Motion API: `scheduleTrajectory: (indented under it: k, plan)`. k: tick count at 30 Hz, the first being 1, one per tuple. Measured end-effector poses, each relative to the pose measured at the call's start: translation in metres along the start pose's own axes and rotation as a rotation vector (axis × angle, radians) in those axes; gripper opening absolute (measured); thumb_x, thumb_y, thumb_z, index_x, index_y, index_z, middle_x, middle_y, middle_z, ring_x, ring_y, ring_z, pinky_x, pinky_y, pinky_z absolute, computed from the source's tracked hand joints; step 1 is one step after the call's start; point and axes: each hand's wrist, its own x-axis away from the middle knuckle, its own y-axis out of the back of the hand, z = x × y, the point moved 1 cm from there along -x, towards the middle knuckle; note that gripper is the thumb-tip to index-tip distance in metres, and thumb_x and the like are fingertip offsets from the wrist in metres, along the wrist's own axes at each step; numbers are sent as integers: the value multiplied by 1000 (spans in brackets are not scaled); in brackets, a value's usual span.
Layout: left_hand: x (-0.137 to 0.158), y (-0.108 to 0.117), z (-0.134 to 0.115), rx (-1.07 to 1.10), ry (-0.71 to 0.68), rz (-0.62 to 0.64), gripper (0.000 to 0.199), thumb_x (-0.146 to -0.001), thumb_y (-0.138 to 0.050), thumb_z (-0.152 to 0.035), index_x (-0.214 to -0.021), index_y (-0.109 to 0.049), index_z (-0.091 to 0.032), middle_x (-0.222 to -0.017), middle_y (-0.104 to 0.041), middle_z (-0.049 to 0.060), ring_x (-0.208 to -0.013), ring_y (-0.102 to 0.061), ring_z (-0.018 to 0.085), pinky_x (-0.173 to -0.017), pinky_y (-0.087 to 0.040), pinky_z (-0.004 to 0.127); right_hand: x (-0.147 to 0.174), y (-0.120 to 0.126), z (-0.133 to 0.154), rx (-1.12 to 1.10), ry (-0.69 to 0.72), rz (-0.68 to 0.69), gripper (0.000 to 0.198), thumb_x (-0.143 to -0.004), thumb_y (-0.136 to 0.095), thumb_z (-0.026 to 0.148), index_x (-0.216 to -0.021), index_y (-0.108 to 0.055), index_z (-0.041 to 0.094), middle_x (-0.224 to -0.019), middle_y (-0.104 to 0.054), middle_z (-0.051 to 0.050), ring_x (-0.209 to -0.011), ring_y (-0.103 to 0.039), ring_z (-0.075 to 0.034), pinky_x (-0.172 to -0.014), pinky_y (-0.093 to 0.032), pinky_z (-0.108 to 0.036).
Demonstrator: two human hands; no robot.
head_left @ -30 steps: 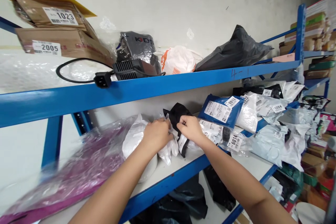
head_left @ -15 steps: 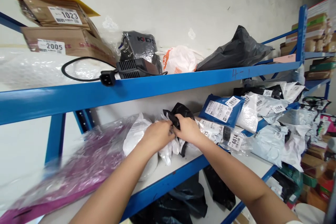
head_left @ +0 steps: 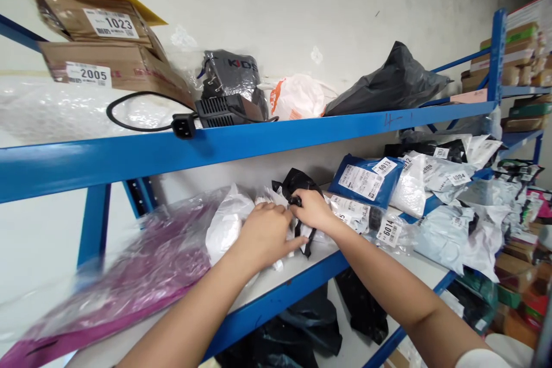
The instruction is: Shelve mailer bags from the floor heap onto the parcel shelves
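My right hand (head_left: 313,209) is closed on the gathered edge of a black plastic bag (head_left: 297,179) on the middle shelf. My left hand (head_left: 268,233) lies over a crumpled white plastic bag (head_left: 264,202), its thumb stretched out toward the black bag. The palm and part of the fingertips are hidden. Left of that hand sits a rounder white bag (head_left: 226,224). Beyond the right hand lie a blue parcel (head_left: 360,181) labelled 6013 and a clear-wrapped parcel (head_left: 394,233) labelled 6014.
A blue shelf beam (head_left: 241,141) crosses above my hands; a power adapter (head_left: 228,110) and its plug overhang it. A purple plastic-wrapped package (head_left: 116,276) lies at left. Black bags (head_left: 302,328) rest on the shelf below. Several labelled parcels line the right.
My left hand has come off the black bag and flattened over the white bag, thumb now extended. My right hand still grips the black bag. The view has shifted slightly.
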Motion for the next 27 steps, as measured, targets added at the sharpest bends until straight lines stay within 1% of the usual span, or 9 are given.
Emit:
scheduleTrajectory:
  k: [2, 4, 7, 11, 13, 17, 21, 24, 27]
  plan:
    - [5, -7, -5, -21, -67, -2, 47, -79, -62, -58, -96, -73, -16, -100, -68, 15, -104, -59, 35, -101, -42, 52, -5, 1, -4, -18, -15, 25, 24, -76, -59, 21, -97, -72, 17, -98, -74, -9, -91, -66, -24, -78, -44, -30]
    - [11, -15, -9, -62, -98, -10, 28, -85, -61, -39, -103, -75, -23, -107, -67, 14, -113, -57, 36, -107, -36, 55, -9, 2, -10, -76, -50, 38, 20, -75, -59, 19, -92, -71, 18, -92, -73, -7, -86, -64, -21, -76, -43, -28]
    - [17, -29, -12, -129, -131, -11, 30, -90, -51, -15, -103, -76, -27, -119, -64, 12, -127, -50, 36, -112, -32, 56, -7, 2, -15, -125, -94, -1, 27, -75, -58, 18, -100, -67, 18, -89, -69, -5, -81, -61, -19, -73, -43, -28]
    - [24, -44, -14, -160, -149, -119, 18, -87, -60, -15, -97, -75, -21, -123, -63, 13, -129, -50, 36, -102, -47, 49, 7, 5, -2, 99, 127, -100, 55, -73, -56, 13, -128, -55, 23, -106, -57, -8, -85, -56, -19, -67, -40, -28]
    - [27, -49, -17, -182, -124, -218, 15, -86, -62, -14, -94, -74, -19, -121, -65, 14, -123, -55, 34, -97, -52, 47, 11, 5, 6, 153, 218, -104, 44, -76, -56, 15, -119, -60, 25, -112, -52, -8, -87, -55, -18, -67, -40, -27]
    - [31, -58, -25, -215, -57, -311, 15, -84, -61, -8, -91, -74, -14, -113, -69, 14, -115, -61, 33, -93, -56, 45, 4, 0, 13, 184, 137, -41, 27, -83, -62, 44, -95, -66, 19, -106, -54, -8, -81, -55, -18, -67, -41, -29]
    - [26, -59, -28, -236, -12, -322, 19, -87, -56, -7, -93, -73, -13, -109, -70, 14, -116, -61, 34, -93, -56, 46, -4, -4, 10, 309, 166, 20, 17, -84, -59, 30, -77, -66, 17, -99, -58, -8, -89, -55, -21, -66, -38, -29]
    - [18, -59, -29, -257, 37, -350, 25, -89, -51, -7, -102, -71, -15, -115, -68, 14, -116, -60, 35, -87, -58, 44, -6, -1, 3, 227, 206, 86, 19, -81, -62, 26, -65, -59, 16, -82, -53, -3, -74, -50, -14, -66, -36, -27]
    - [15, -66, -33, -287, 93, -427, 29, -91, -46, -7, -108, -69, -14, -122, -66, 16, -123, -56, 36, -95, -54, 48, -9, 3, -4, 171, 229, 140, 25, -79, -64, 24, -59, -52, 17, -73, -45, 2, -65, -43, -11, -65, -33, -26]
